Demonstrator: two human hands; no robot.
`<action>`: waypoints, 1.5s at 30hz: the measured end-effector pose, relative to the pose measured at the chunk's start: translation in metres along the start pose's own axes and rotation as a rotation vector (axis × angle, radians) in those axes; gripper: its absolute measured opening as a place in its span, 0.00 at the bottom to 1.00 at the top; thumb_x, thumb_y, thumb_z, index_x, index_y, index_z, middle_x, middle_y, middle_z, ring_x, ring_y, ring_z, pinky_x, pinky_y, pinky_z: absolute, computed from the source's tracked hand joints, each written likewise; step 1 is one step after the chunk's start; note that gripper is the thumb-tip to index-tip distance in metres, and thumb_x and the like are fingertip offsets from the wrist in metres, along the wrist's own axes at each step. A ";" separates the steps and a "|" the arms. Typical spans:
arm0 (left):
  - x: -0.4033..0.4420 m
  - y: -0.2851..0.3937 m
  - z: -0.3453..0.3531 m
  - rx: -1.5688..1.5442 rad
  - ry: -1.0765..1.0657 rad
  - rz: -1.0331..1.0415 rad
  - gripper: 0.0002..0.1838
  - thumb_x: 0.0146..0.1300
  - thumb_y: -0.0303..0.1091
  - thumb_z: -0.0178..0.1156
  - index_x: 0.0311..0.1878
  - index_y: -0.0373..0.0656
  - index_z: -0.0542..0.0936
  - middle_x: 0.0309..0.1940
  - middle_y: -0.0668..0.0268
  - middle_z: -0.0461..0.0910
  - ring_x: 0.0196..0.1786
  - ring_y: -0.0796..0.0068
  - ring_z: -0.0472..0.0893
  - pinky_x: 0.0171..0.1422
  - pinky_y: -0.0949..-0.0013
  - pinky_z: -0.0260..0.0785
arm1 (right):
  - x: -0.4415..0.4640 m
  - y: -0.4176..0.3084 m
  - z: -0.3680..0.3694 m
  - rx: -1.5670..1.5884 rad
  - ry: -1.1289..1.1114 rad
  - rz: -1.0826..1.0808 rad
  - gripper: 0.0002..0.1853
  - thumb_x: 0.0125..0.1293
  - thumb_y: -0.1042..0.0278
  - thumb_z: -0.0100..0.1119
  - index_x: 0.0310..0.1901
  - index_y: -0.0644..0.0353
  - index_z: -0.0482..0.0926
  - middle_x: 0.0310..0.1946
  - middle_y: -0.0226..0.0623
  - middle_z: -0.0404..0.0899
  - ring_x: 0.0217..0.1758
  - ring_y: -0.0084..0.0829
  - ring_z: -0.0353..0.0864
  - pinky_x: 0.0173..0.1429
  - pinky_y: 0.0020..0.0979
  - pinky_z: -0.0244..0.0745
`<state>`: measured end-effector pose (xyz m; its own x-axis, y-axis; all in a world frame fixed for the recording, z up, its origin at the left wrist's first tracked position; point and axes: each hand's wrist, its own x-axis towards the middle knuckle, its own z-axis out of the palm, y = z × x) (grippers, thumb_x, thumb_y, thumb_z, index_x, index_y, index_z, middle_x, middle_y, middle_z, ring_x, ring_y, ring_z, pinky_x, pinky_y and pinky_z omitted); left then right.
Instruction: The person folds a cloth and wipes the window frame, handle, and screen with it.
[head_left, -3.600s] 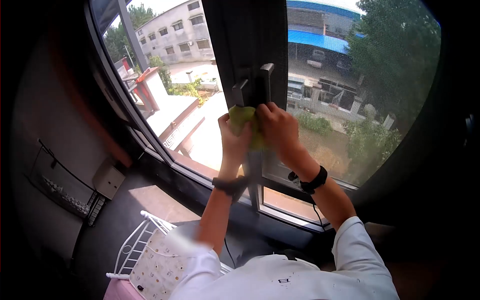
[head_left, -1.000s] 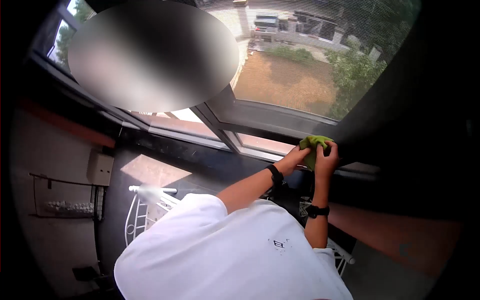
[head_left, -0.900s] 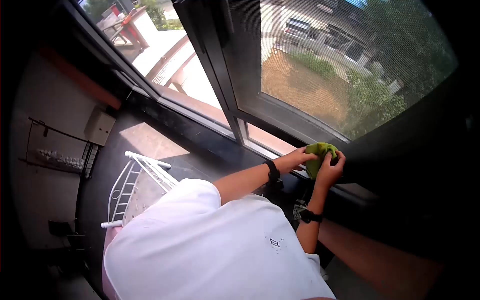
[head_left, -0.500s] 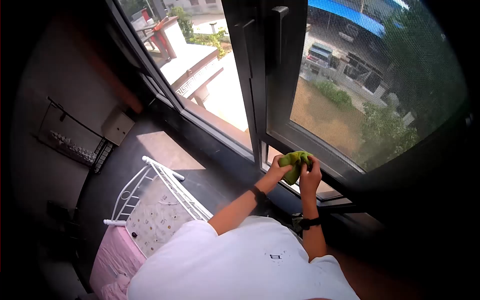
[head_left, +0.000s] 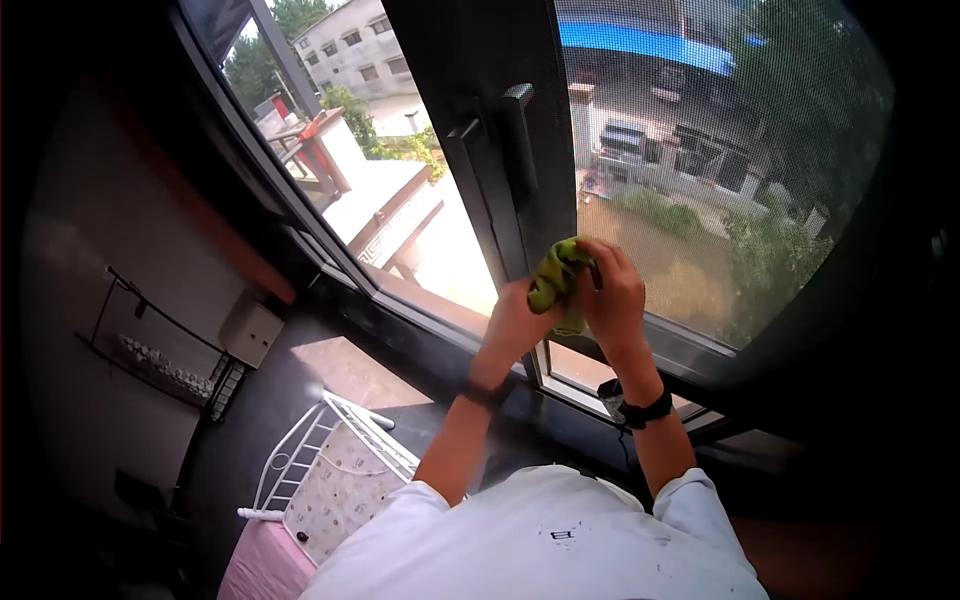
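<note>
A crumpled green cloth (head_left: 556,274) is held up between my two hands, in front of the window frame. My left hand (head_left: 517,325) is closed on the cloth's left side. Gripping its upper right part is my right hand (head_left: 614,290), with the fingers bent over the top. A flap of the cloth hangs down between the hands. Just behind them stands the dark window frame (head_left: 545,215) with a handle (head_left: 520,135) above, and the mesh screen (head_left: 665,240) lies right behind my right hand.
At lower left is a white metal bed frame (head_left: 290,455) with a patterned mattress (head_left: 345,485) and pink bedding (head_left: 262,565). A dark sill (head_left: 400,325) runs under the window. A pale box (head_left: 250,330) is at the left wall. Buildings and plants show outside.
Both hands have risen with the cloth, from the bottom of the screen frame to higher in front of it. The cloth is more bunched, and the view has shifted.
</note>
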<state>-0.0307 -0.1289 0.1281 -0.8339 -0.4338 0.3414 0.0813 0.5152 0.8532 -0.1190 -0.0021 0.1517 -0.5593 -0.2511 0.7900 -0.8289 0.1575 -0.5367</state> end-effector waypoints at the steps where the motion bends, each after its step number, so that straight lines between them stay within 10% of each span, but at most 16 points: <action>1: 0.004 0.004 -0.004 0.009 0.069 0.176 0.19 0.52 0.37 0.69 0.43 0.36 0.79 0.33 0.51 0.81 0.37 0.48 0.81 0.42 0.60 0.74 | 0.010 -0.006 -0.004 -0.014 -0.015 -0.027 0.16 0.56 0.77 0.58 0.48 0.55 0.80 0.43 0.39 0.82 0.45 0.44 0.82 0.46 0.39 0.79; 10: 0.018 0.028 -0.007 -0.063 -0.077 0.113 0.18 0.58 0.36 0.68 0.46 0.34 0.77 0.30 0.53 0.83 0.37 0.67 0.84 0.42 0.65 0.74 | 0.056 -0.052 -0.021 -0.047 0.047 -0.382 0.16 0.49 0.77 0.63 0.43 0.54 0.80 0.48 0.33 0.81 0.48 0.39 0.80 0.46 0.35 0.79; 18: 0.052 0.072 -0.017 -0.275 0.191 0.315 0.33 0.62 0.30 0.64 0.68 0.41 0.61 0.61 0.60 0.69 0.62 0.70 0.73 0.61 0.70 0.69 | 0.091 -0.078 -0.001 0.073 0.191 -0.388 0.18 0.54 0.81 0.61 0.48 0.56 0.80 0.52 0.38 0.79 0.50 0.42 0.80 0.52 0.38 0.78; 24: 0.047 0.141 -0.003 0.110 0.216 0.729 0.22 0.63 0.28 0.62 0.59 0.38 0.71 0.49 0.56 0.79 0.51 0.67 0.80 0.52 0.69 0.73 | 0.059 -0.081 -0.057 0.069 0.285 -0.356 0.25 0.49 0.78 0.66 0.53 0.62 0.77 0.60 0.51 0.71 0.58 0.53 0.74 0.61 0.45 0.73; 30: 0.031 0.145 0.055 -0.195 -0.187 0.512 0.13 0.63 0.29 0.59 0.49 0.35 0.77 0.37 0.52 0.81 0.38 0.67 0.83 0.37 0.67 0.73 | 0.028 -0.061 -0.101 -0.232 0.387 -0.194 0.21 0.54 0.76 0.63 0.52 0.66 0.76 0.60 0.53 0.70 0.59 0.56 0.72 0.61 0.48 0.71; 35: 0.016 0.165 0.082 -0.841 -0.389 0.262 0.14 0.68 0.25 0.54 0.56 0.37 0.74 0.48 0.66 0.79 0.52 0.76 0.78 0.53 0.72 0.73 | 0.012 -0.071 -0.153 -0.165 0.336 -0.310 0.24 0.60 0.79 0.54 0.60 0.58 0.67 0.65 0.61 0.63 0.65 0.54 0.68 0.66 0.49 0.68; 45: 0.024 0.118 0.099 -0.988 -0.483 -0.124 0.19 0.74 0.36 0.48 0.61 0.34 0.67 0.53 0.62 0.74 0.54 0.76 0.76 0.55 0.71 0.72 | 0.033 -0.006 -0.118 -0.313 0.239 -0.300 0.20 0.55 0.75 0.59 0.52 0.60 0.79 0.62 0.41 0.71 0.68 0.41 0.68 0.68 0.43 0.65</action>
<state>-0.0946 -0.0056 0.1977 -0.9741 0.0037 0.2260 0.2033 -0.4225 0.8833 -0.1332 0.1019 0.2159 -0.2520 -0.1093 0.9615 -0.8965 0.4005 -0.1894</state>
